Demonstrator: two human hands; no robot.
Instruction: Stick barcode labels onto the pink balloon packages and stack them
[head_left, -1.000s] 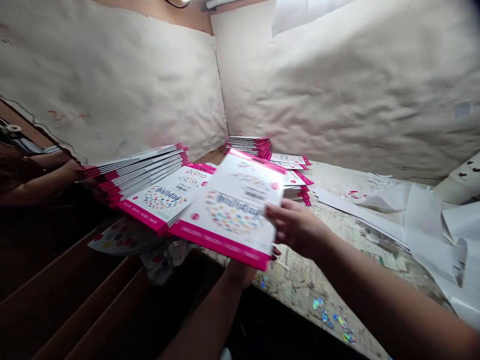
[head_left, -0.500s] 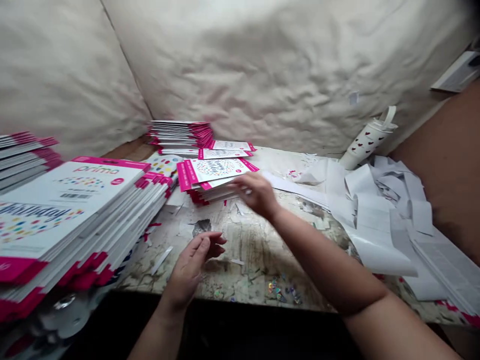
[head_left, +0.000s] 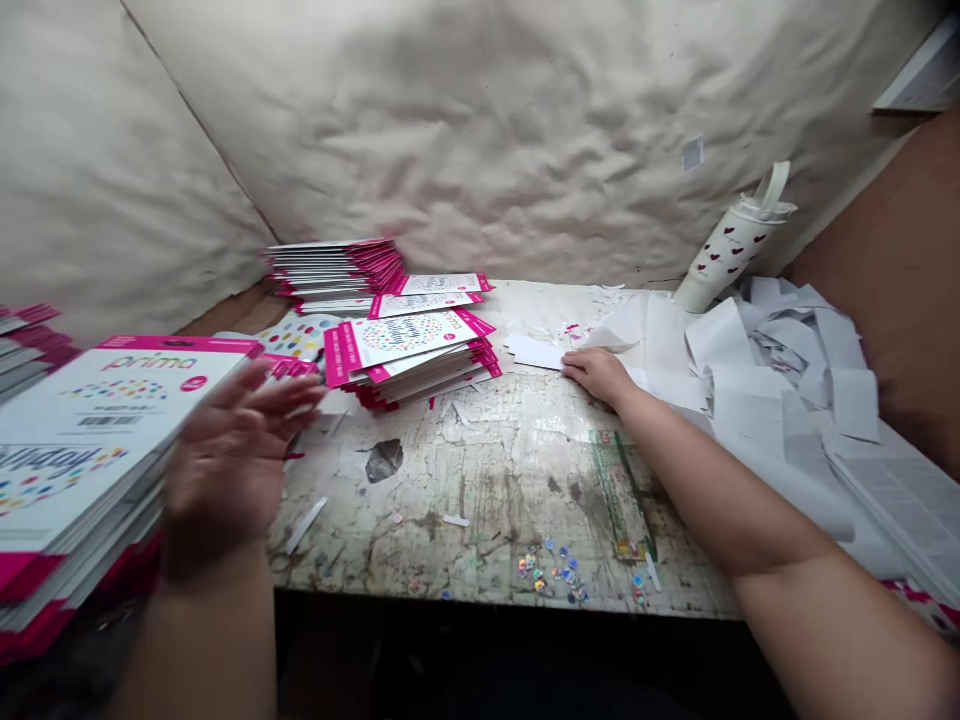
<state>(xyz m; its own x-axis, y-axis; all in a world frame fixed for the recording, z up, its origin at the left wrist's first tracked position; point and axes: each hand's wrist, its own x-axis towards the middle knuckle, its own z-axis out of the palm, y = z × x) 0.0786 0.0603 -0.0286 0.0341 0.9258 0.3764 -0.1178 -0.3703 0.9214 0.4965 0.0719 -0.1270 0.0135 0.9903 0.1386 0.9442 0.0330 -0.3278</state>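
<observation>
I see the right hand (head_left: 600,375) out toward the back of the worn, stained table (head_left: 487,470), fingers lightly bent, fingertips at the right end of the flat white paper strips (head_left: 536,352). Can't tell if the thumb pinches or just rests there. The strips stick out to the left of the fingertips, and a bit more white shows behind the wrist. Contact at the end probably makes lifting easier, my guess.

Left hand (head_left: 232,450) is blurred: open, fingers apart, palm seemingly up, nothing seen in it. It overlaps the right side of the big stack of white-and-pink dotted cards (head_left: 112,430) at the table's left; I can't tell if they touch.

The smaller fanned pile of dotted cards (head_left: 409,340) lies between the hands, left of the strips, corners uneven, likely set down quickly one on another. A neater, tall pink-edged stack (head_left: 330,265) sits at the back left corner, probably to save room.

Loose curled white paper (head_left: 750,370) heaps along the right edge, near the white tumbler with red hearts (head_left: 724,255) at the back, maybe pushed aside. Shiny round sequins (head_left: 551,575) scatter by the front edge
</observation>
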